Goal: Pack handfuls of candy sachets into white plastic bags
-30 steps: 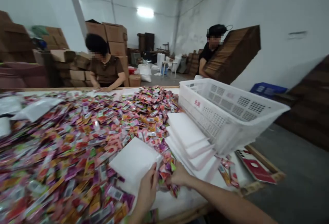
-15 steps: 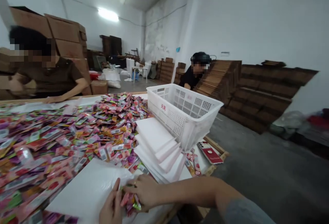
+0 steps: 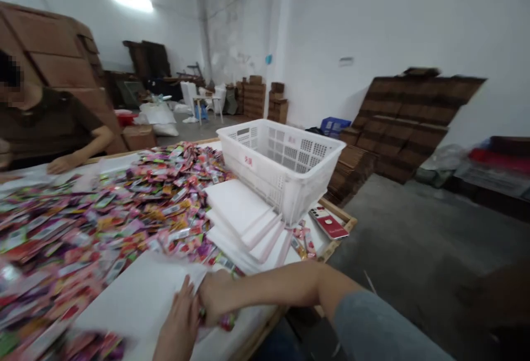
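A flat white bag (image 3: 128,300) lies over the heap of small colourful packets (image 3: 165,190) on the table. My left hand (image 3: 180,317) is at the bag's right end, its fingers extended upward against the edge. Beside it, my right hand (image 3: 217,295) has its fingers tucked at the bag's opening, partly hidden, with a few packets showing below and between the hands. What exactly the right hand grips is not clear. A fanned stack of white bags (image 3: 240,206) lies just beyond the right forearm.
A white plastic crate (image 3: 281,168) stands at the table's far right, beside a red phone (image 3: 329,223). Across the table at left sits a person (image 3: 45,123) with a hand on the table edge. Stacked brown cartons (image 3: 401,123) are along the wall.
The view has swung right, and the second person behind the crate is out of sight. My right hand has pushed closer into the bag's opening, and fewer packets show beneath it.
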`<state>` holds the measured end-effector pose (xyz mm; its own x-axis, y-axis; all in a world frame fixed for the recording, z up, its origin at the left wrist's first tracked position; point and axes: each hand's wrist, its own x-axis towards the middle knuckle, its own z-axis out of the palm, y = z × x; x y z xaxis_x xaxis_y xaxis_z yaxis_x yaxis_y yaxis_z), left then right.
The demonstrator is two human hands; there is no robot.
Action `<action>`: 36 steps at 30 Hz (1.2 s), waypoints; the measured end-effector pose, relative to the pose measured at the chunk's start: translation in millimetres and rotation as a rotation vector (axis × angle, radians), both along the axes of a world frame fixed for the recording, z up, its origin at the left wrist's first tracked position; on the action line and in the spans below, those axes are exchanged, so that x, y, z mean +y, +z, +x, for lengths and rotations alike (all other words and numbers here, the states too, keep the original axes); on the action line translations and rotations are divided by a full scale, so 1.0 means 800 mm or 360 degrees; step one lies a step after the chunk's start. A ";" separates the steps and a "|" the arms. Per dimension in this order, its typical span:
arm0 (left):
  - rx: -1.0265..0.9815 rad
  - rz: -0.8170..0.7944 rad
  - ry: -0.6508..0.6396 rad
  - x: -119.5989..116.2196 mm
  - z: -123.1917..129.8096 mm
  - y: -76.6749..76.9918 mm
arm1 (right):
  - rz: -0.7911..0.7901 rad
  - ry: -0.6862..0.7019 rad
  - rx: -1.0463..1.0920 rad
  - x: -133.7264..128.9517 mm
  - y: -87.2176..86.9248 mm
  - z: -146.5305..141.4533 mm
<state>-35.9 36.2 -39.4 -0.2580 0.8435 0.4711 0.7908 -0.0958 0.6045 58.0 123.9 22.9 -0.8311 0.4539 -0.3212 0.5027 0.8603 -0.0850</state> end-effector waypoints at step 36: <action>-0.0833 -0.0500 0.0378 -0.062 0.042 0.040 | -0.1772 -0.1012 0.1341 -0.018 -0.009 0.031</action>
<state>-2.6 -13.3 -7.8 -0.5825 0.8124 -0.0270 0.3624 0.2892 0.8860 82.4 109.5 16.0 -0.7076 0.6495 -0.2784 0.2281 -0.1629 -0.9599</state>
